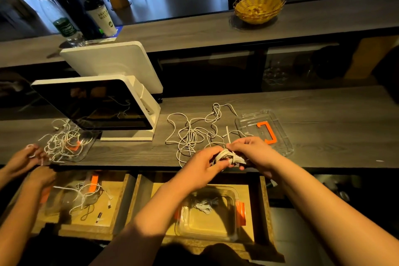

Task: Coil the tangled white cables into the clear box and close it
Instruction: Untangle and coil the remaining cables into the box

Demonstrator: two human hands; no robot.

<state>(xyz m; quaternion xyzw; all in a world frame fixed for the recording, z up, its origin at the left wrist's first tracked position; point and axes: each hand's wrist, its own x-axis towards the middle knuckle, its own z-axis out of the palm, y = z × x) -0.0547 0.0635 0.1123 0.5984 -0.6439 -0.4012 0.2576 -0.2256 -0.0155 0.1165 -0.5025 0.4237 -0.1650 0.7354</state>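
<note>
We hold a coiled bundle of white cable (228, 157) at the bench (323, 114) edge: our left hand (203, 170) grips it, our right hand (252, 151) pinches its wrap. Tangled cables (192, 134) lie at eleven o'clock; the clear box (209, 216) sits at six.

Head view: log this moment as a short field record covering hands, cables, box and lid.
left hand: grips the cable bundle
right hand: pinches the same bundle
cable bundle: partly wound, over the counter's near edge
loose cables: tangled on the counter
clear box: open in the drawer, one coil inside
lid: on the counter, orange handle up
other person's hands: at a second tangle, far left
</note>
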